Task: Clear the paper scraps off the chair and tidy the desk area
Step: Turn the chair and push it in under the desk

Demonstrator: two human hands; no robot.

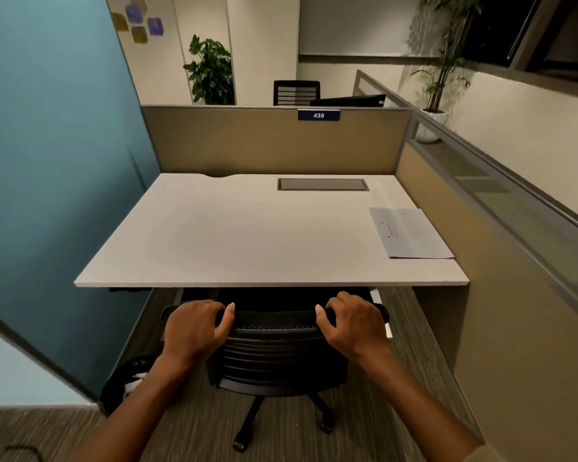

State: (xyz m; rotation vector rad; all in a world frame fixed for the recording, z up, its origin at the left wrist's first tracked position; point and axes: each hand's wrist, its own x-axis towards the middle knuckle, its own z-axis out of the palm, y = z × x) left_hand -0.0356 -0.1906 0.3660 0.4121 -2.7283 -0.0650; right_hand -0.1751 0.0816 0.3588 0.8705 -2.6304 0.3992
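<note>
A black mesh office chair (274, 351) stands tucked under the front edge of a pale desk (234, 235), its seat hidden beneath the top. My left hand (194, 328) grips the left end of the chair's top rail, and my right hand (354, 323) grips the right end. A sheet of paper (411, 233) with small red marks lies flat at the desk's right edge. No paper scraps show on the chair from here.
A black bin (124, 381) with something white inside sits on the carpet left of the chair. A tan partition (274, 141) labelled 439 backs the desk, a cable hatch (322, 184) is set in the top, and a teal wall (47, 161) closes the left.
</note>
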